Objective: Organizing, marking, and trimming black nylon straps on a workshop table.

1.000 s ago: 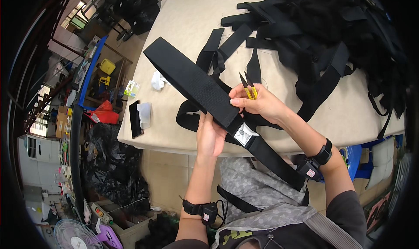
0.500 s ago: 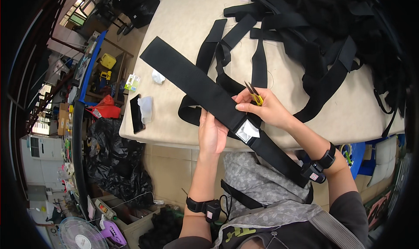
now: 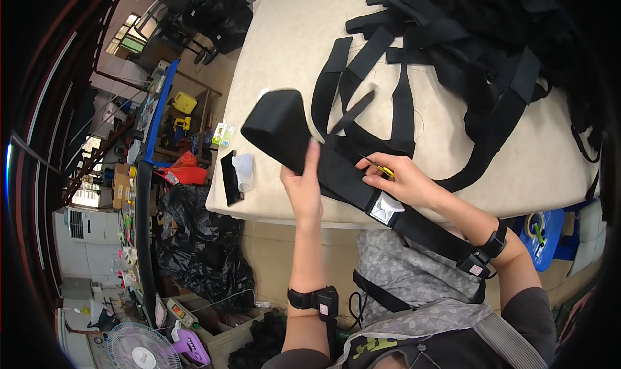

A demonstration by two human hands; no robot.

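Observation:
A wide black fabric strap (image 3: 346,175) stretches diagonally over the table's near edge, its far end curled up in a loop. My left hand (image 3: 303,191) is closed on it, thumb on top and the other fingers mostly hidden. In my right hand (image 3: 404,180) are small yellow-handled thread snips (image 3: 386,171), lying along the fingers, blades toward the strap. The right fingertips touch the strap just above a white label (image 3: 387,208). Below the label the strap's lower part runs down toward my right forearm.
On the pale table (image 3: 291,52), more black straps (image 3: 404,104) lie loose beyond my hands, with a large heap (image 3: 479,39) at the far right. A dark phone (image 3: 231,178) and a white crumpled wrapper (image 3: 243,171) sit at the left edge. Black plastic bags (image 3: 200,246) stand left.
The strap's far end went from flat to curled into a loop. My left thumb now lies over the strap; before, the hand was beneath it, palm up. The snips lie lower in my right hand.

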